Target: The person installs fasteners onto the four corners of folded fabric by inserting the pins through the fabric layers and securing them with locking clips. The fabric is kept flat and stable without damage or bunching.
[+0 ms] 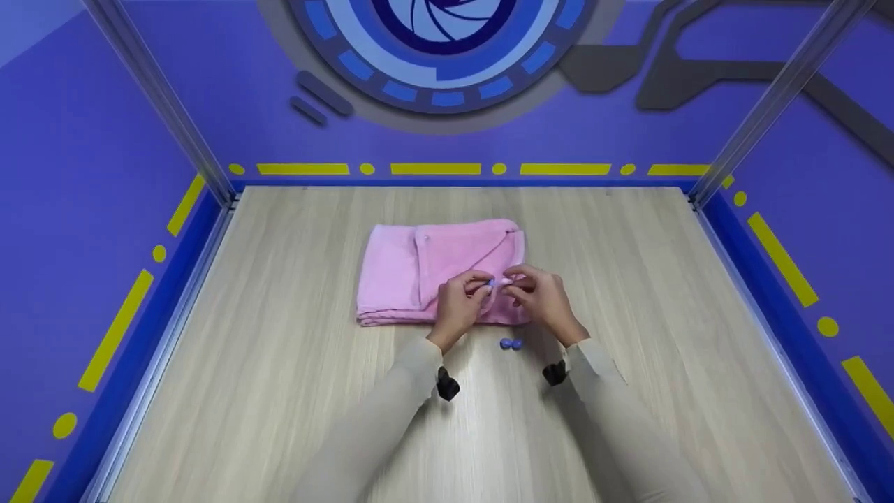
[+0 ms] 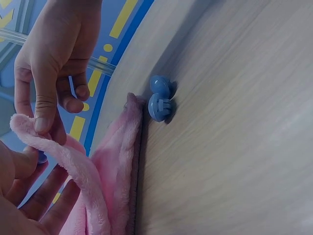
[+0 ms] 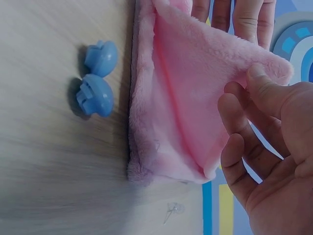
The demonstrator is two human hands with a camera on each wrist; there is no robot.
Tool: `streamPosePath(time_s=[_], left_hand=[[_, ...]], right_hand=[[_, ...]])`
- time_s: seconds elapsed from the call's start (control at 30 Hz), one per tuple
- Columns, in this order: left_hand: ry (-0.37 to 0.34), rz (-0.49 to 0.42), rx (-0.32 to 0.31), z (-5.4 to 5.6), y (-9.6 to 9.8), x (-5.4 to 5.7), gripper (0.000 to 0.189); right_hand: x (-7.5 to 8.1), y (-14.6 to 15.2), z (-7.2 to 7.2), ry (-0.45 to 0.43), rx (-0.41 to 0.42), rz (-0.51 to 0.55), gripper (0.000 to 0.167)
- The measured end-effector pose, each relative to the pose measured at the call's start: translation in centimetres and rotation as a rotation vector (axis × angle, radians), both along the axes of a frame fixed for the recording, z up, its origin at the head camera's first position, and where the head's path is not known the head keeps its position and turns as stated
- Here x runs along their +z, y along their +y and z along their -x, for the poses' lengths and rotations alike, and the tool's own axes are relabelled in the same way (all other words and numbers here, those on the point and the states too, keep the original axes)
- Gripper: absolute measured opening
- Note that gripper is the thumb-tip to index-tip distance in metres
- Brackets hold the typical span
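A folded pink fleece blanket [image 1: 461,251] lies on the table, one corner lifted toward the hands. My right hand [image 1: 546,297] pinches that corner between thumb and fingertips, its other fingers loosely bent in the right wrist view. Close on the other side, my left hand [image 1: 457,307] pinches a small blue piece [image 2: 42,157] between thumb and finger, right at the raised blanket edge; fingers and fleece hide most of it. Two blue round-capped clips [image 3: 100,76] with slotted undersides sit side by side on the table, just in front of the blanket.
The pale wood-grain tabletop [image 1: 279,391] is bounded by blue panels with yellow marks and metal posts [image 1: 167,105]. A small clear object [image 3: 173,210] lies on the table near the blanket in the right wrist view. Both wrists carry black devices [image 1: 447,385].
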State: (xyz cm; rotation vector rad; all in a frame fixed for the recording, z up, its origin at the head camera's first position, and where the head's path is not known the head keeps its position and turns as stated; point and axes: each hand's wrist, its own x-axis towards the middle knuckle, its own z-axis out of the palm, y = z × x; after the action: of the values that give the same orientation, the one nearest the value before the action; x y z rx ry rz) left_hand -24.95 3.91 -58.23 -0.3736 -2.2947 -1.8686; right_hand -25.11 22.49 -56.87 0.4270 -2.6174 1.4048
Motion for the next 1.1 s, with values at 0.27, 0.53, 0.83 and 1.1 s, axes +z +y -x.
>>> streamPosePath(time_s=[0.27, 0.53, 0.83, 1.1], left_hand=[[0.019, 0.043, 0.000, 0.0, 0.1, 0.1, 0.016], [0.002, 0.018, -0.029, 0.1, -0.1, 0.3, 0.017], [0.112, 0.138, -0.065, -0.6, -1.3, 0.3, 0.015], [0.303, 0.478, -0.078, -1.9, -2.1, 0.6, 0.012]], right_hand=[[-0.2, -0.2, 0.2, 0.055, 0.038, 0.008, 0.021], [-0.1, -0.2, 0.2, 0.055, 0.039, -0.041, 0.014], [0.0, -0.3, 0.1, 0.016, 0.024, -0.021, 0.009], [-0.1, -0.1, 0.0, 0.017, -0.005, -0.019, 0.011]])
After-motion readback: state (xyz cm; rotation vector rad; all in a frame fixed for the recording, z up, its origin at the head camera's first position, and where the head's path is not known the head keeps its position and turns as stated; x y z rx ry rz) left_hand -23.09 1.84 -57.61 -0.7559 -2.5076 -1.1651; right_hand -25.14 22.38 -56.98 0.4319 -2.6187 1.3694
